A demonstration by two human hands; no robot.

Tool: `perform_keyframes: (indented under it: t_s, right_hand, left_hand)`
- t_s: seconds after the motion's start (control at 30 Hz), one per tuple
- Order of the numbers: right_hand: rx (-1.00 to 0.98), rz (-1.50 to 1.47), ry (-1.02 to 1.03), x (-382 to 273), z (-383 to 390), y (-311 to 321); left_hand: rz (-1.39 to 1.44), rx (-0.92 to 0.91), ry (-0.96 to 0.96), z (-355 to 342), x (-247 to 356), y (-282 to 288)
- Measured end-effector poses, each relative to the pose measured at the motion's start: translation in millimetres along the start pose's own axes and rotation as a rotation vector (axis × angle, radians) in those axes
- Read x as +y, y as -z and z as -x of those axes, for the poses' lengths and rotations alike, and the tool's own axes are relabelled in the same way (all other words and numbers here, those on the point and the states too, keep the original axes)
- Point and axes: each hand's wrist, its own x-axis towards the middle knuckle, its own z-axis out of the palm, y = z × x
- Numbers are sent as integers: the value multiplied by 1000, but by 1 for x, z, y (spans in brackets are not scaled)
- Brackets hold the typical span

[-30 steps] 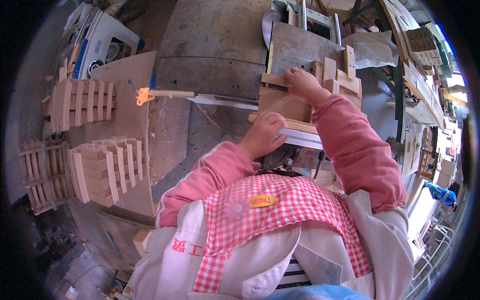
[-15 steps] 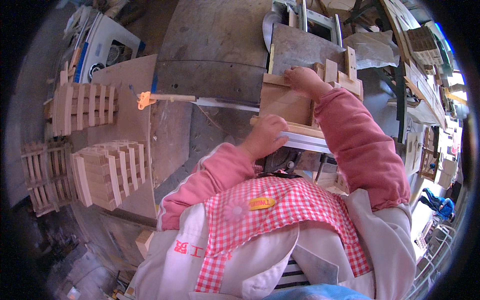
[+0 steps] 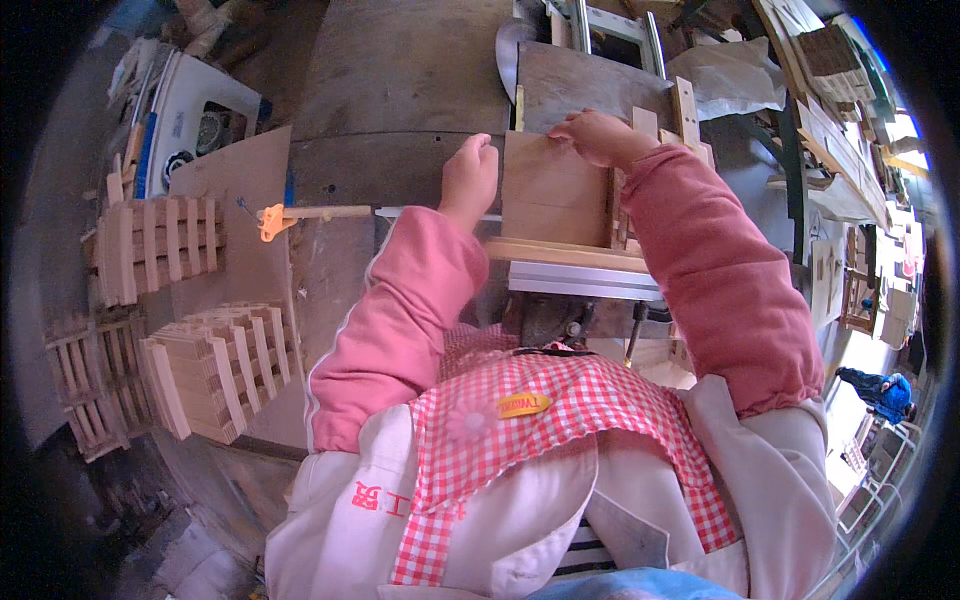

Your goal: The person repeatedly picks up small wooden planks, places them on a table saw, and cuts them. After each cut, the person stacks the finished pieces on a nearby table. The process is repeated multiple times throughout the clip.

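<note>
My left hand [image 3: 468,182] is raised over the steel saw table [image 3: 405,75], left of a square wooden board [image 3: 553,200], its fingers curled together; what they hold, if anything, is hidden. My right hand [image 3: 598,138] is at the board's upper edge, fingers bent against it; I cannot make out what is between them. Wooden blocks [image 3: 684,108] stand just right of that hand. A long wooden rail [image 3: 550,250] lies along the board's near edge, above an aluminium bar [image 3: 580,282]. Part of a curved grey guard [image 3: 508,55] shows beyond the board.
Two stacks of slatted wooden pieces [image 3: 165,250] [image 3: 220,370] stand on the left, near a white machine [image 3: 205,105]. An orange clamp [image 3: 270,220] sits on a bar left of the table. Benches with timber [image 3: 820,150] line the right, with a blue cloth [image 3: 875,395] farther down.
My left hand has left the near rail and moved up and leftward to beside the board's upper part. My right hand sits slightly higher in the picture, as does the saw table.
</note>
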Motion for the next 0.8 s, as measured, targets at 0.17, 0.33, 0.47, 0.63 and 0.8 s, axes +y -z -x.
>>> perform_keyframes:
  t_s: [0.17,0.33,0.47,0.63,0.8]
  right_hand:
    - [-138,-47,-94,7,11,11]
    - [64,-207,-166,25,36,18]
    - [389,-244,-158,55,78,31]
    - [332,-169,-351,75,122,32]
    - [270,-162,-472,54,131,22]
  left_hand:
    - [-120,-172,56,-8,5,-16]
    - [119,-223,154,-2,1,5]
    - [124,-308,327,8,8,10]
    - [303,-424,436,12,16,19]
    - [300,-430,415,12,12,19]
